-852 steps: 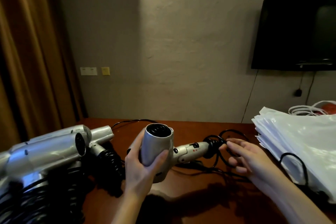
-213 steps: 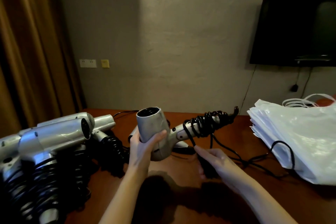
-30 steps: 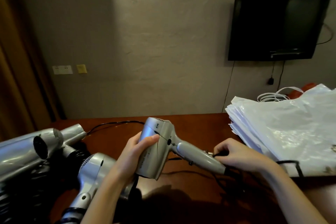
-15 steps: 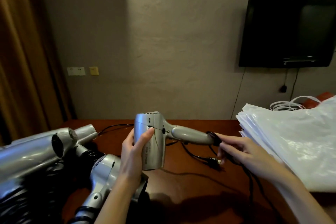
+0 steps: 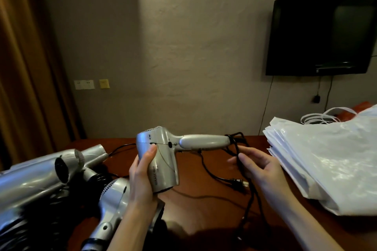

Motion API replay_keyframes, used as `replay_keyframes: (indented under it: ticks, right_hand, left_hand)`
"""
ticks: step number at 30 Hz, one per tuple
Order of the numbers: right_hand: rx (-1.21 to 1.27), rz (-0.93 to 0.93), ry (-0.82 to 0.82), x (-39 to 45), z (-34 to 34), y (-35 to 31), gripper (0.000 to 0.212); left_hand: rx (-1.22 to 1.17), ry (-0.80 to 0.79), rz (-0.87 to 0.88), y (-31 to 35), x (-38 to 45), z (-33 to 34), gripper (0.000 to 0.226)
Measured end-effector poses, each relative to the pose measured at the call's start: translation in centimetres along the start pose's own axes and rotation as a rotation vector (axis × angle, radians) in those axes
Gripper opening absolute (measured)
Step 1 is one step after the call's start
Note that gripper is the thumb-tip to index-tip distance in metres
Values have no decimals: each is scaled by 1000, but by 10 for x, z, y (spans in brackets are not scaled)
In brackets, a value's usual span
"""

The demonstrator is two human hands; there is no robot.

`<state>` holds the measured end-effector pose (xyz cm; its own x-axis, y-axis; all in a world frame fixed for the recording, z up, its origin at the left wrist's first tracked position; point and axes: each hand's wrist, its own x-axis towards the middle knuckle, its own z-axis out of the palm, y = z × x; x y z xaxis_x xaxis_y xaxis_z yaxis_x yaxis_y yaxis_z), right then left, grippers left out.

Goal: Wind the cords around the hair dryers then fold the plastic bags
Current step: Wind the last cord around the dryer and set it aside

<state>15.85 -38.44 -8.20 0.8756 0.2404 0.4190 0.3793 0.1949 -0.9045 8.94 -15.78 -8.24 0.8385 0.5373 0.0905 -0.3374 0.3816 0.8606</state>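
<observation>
My left hand grips the barrel of a silver hair dryer above the brown table, its handle pointing right. Its black cord leaves the handle's end, where a first turn or two sits. My right hand holds that cord just below the handle's end. The rest of the cord hangs down to the table, and a plug lies there. A stack of white plastic bags lies at the right.
Several silver hair dryers with wound black cords are piled at the left, one just below my left wrist. A dark television hangs on the grey wall, and a brown curtain covers the left side.
Seven seconds ago I held a dryer with its cord wound; it lies at the left and I hold another. Over the last second I raised it, and my right hand took its cord by the handle's end.
</observation>
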Motion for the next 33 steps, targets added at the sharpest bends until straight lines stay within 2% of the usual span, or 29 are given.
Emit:
replay_keyframes:
  ticks: [3,4,8,11,13,15,17,20,25,28,30,33]
  right_hand:
    - [185,164,-129,2,-3,6,63]
    - [220,205,-144,3,-4,10,68]
    - [222,325,-221,2,-4,17,70]
    - [21,444,-305,-2,0,17,66]
    - [-149,486,-373,-3,2,20,69]
    - [-227,483,-355,-2,2,22,59]
    - [-146,480,-305,-1,-4,22,44]
    - [-99,465,-355,-2,-13,18,30]
    - [94,532,-330,-4,-10,21,23]
    - [253,552,-264,-6,-10,23,39]
    - [152,513,-251,-1,-15,20,47]
    - [-348,345,-276,9,-23,11,8]
  left_hand:
    - [-16,6,-6,-1,0,-1,82]
    - [-22,11,-7,0,-1,0,82]
    - [-33,-4,0,0,-1,0,77]
    - [-62,-68,-57,0,1,-2,55]
    - [-164,-101,-105,1,0,-2,48]
    - [-205,-124,-116,2,0,-3,40]
    - [-177,-140,-99,3,0,-4,35]
    - [-104,-174,-115,3,-1,-3,40]
    - [-11,-264,-183,1,-3,-5,39]
    - [33,-332,-243,4,-5,-5,52]
    - [79,-365,-287,5,-6,-5,52]
    - [162,-419,-295,6,-9,-2,41]
